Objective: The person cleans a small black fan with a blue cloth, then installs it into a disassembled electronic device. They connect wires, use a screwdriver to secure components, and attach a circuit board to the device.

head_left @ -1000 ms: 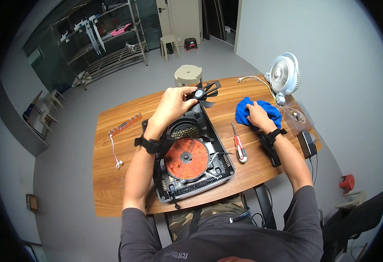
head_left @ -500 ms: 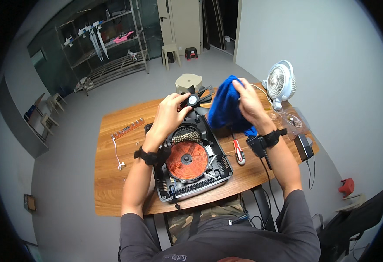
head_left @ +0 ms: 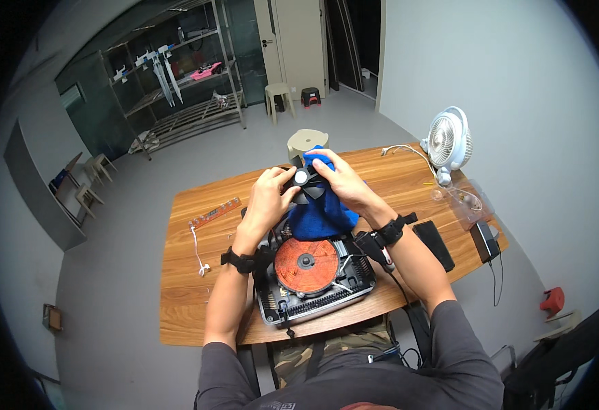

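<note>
A small black fan wheel [head_left: 308, 193] with a pale round hub is pinched at its left side by the fingers of my left hand [head_left: 267, 199]. My right hand [head_left: 342, 180] grips a blue cloth [head_left: 321, 217] and presses it against the wheel's right-hand blades. The cloth's lower end hangs over the far part of an opened induction cooker [head_left: 320, 309]. Inside that black housing, a round orange-red coil [head_left: 306, 266] faces up, with white wires beside it. The cloth hides much of the housing's far half.
The wooden table [head_left: 190, 301] carries a narrow circuit strip [head_left: 215, 213] with a white cable at left. A black phone [head_left: 434, 244], a black power adapter [head_left: 484, 241] and a white desk fan [head_left: 448, 140] are at right. Beyond the table's far edge stands a beige stool [head_left: 307, 141].
My right hand has brought the blue cloth leftward onto the fan wheel; they were apart before. My left hand still holds the wheel. The view has shifted slightly, and the phone now shows.
</note>
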A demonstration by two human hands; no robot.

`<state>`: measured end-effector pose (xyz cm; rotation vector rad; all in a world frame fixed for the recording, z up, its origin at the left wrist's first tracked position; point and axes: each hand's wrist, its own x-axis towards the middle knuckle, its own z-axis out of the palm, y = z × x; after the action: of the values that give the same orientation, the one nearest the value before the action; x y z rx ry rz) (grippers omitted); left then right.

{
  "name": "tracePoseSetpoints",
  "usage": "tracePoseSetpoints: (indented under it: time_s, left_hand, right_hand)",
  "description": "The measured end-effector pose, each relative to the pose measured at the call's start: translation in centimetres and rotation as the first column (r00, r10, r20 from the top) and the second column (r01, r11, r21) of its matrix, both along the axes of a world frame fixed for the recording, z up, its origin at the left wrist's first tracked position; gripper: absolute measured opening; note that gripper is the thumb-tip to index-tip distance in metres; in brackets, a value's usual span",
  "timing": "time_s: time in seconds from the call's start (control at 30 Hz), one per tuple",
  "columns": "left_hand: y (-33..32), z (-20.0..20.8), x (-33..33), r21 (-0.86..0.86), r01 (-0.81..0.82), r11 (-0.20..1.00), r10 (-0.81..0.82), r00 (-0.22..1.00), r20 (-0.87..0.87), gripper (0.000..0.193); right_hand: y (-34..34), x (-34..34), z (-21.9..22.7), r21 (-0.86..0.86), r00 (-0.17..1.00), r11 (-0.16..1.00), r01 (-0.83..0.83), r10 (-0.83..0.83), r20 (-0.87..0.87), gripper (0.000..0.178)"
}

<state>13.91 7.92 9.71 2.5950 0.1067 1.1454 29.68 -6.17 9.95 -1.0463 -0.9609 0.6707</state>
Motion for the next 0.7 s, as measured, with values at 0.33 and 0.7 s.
tracePoseSetpoints:
  time_s: [0.33, 0.7]
  left_hand:
    - [1.7, -1.1, 0.7, -0.103, -0.084, 0.991, 0.068, 0.986, -0.155, 0.043]
    - [3.9, -1.8, 1.0, -0.106, -0.072, 0.992, 0.058, 0.989, -0.134, 0.043]
  right_hand:
    - [3.5, 1.4, -2.6, 0.013, 0.883, 0.999, 0.043, -0.032, -0.469, 0.025]
    - [5.1, 2.3, -3.4, -0.102, 0.823, 0.967, -0.234, 0.141, -0.550, 0.016]
